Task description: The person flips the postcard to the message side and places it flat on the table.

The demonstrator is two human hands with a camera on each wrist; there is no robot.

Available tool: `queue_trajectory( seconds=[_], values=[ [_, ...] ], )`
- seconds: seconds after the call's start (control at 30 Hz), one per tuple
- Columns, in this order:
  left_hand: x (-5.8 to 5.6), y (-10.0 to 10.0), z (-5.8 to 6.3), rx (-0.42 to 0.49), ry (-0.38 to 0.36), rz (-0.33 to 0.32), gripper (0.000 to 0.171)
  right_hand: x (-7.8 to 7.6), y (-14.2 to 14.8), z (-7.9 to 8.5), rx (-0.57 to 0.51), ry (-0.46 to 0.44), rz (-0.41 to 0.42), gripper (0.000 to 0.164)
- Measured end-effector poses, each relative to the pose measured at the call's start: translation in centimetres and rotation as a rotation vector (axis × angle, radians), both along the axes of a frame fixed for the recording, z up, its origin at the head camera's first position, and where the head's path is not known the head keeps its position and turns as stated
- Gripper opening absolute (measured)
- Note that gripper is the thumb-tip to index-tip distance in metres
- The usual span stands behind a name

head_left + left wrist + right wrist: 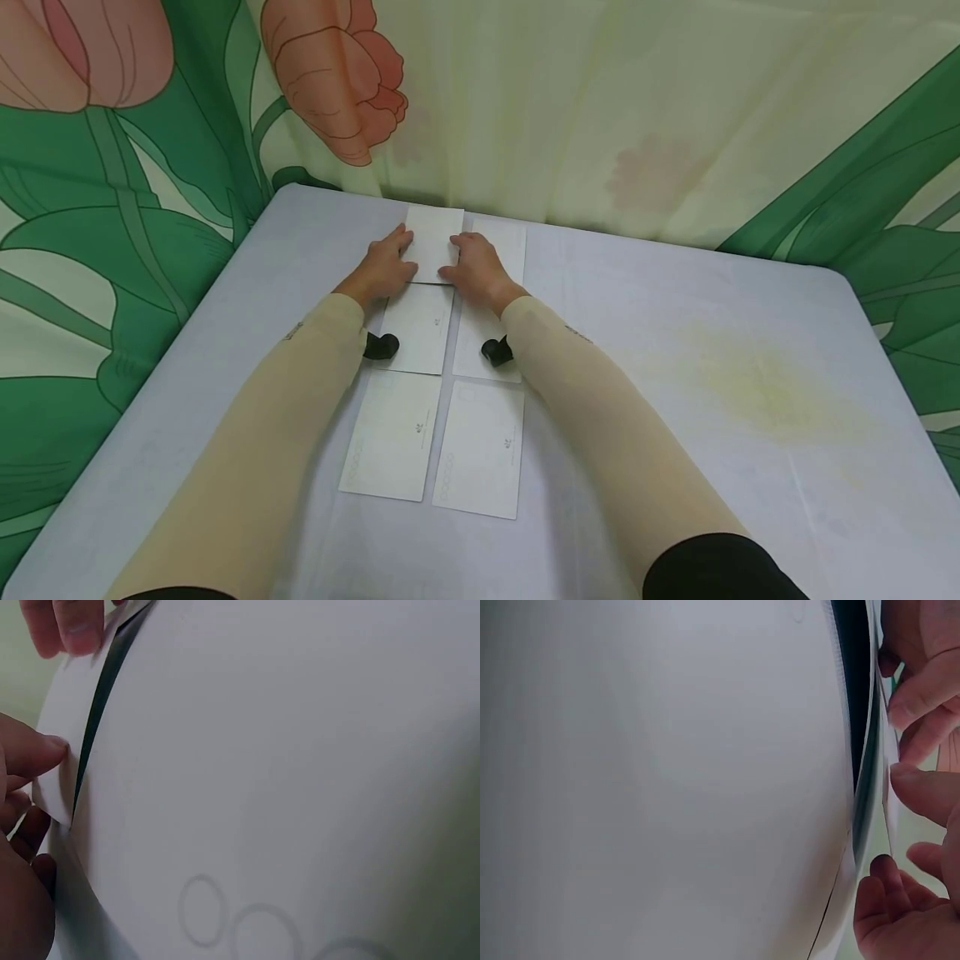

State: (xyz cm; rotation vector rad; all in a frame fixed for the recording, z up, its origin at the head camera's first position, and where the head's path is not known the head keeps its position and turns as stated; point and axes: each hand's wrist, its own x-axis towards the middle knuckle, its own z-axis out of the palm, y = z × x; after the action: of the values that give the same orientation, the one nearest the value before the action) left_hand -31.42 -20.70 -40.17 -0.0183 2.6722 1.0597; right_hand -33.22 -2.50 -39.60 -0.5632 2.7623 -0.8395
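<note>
At the far edge of the table, both hands hold one white postcard [433, 237] by its opposite sides. My left hand [385, 265] pinches its left edge, thumb on the near side. My right hand [480, 267] grips the right edge, fingers partly hidden under it in the right wrist view. In the left wrist view, a dark gap shows between this postcard [64, 776] and a larger-looking one [247, 765] with printed circles. Beneath the right forearm lies another postcard [506, 246] in the right column.
Postcards lie in two columns on a white-covered table [637, 400], including a middle-left one [416, 325], a near-left one [393, 433] and a near-right one [480, 446]. A yellowish stain [772, 392] marks the right side. A flowered curtain [562, 108] hangs behind.
</note>
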Motion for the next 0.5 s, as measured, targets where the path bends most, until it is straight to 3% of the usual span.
queue_trajectory(
  seconds=[0.5],
  values=[
    [0.14, -0.38, -0.78, 0.096, 0.009, 0.072, 0.067, 0.02, -0.01, -0.34, 0.049, -0.043, 0.012, 0.065]
  ],
)
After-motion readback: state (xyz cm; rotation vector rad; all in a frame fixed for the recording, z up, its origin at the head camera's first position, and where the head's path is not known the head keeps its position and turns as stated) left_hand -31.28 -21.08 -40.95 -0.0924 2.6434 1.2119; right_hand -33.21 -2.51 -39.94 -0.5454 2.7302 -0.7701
